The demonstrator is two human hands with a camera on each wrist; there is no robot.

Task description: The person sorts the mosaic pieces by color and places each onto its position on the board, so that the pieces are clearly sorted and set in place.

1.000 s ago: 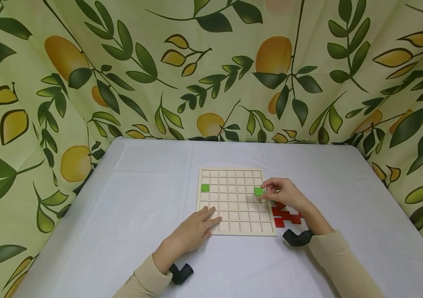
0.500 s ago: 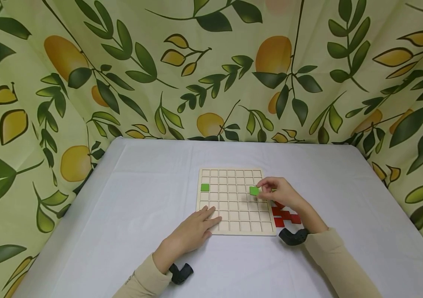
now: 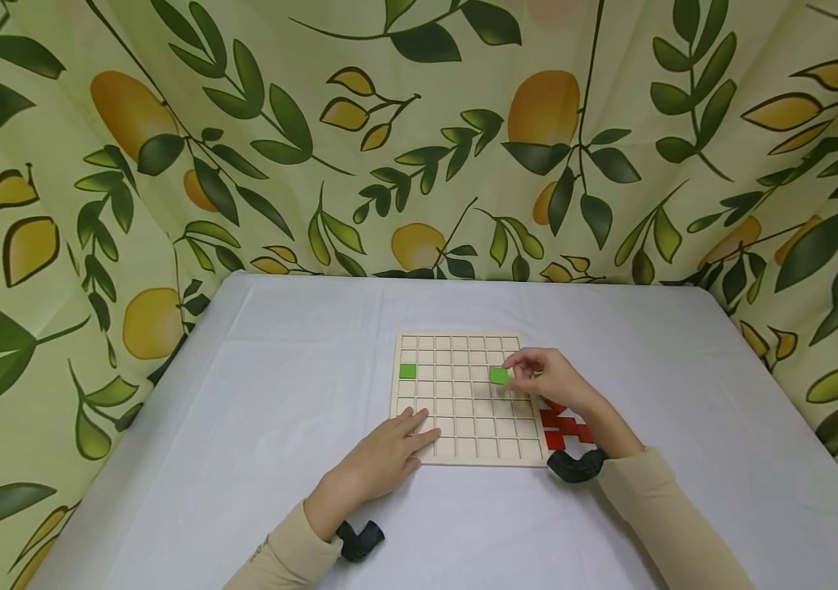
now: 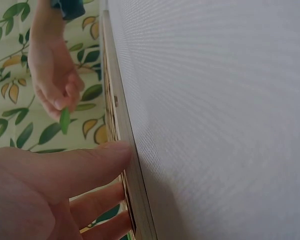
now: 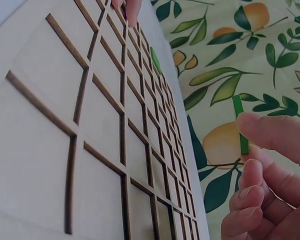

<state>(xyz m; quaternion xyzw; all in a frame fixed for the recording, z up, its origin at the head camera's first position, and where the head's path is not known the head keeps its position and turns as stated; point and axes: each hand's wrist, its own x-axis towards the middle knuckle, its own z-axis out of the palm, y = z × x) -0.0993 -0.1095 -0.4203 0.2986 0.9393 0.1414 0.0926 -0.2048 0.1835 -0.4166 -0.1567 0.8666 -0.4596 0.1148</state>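
A pale wooden grid board (image 3: 464, 407) lies on the white-covered table, its surface divided into square cells. One green square tile (image 3: 407, 371) sits in a cell near the board's left edge. My right hand (image 3: 547, 378) pinches a second green tile (image 3: 498, 375) between thumb and fingers over the right part of the board; in the right wrist view this tile (image 5: 241, 125) is held on edge, raised above the grid. At the board's lower left corner my left hand (image 3: 382, 459) rests with fingers spread, and the left wrist view has its thumb (image 4: 107, 160) along the board's edge.
Several red tiles (image 3: 554, 440) lie loosely beside the board's right edge, partly under my right forearm. White cloth (image 3: 301, 369) covers the table. A leaf-and-fruit patterned curtain (image 3: 419, 164) hangs behind and at both sides.
My right hand has moved a little left over the board, carrying the pinched green tile with it. The left hand has stayed in place.
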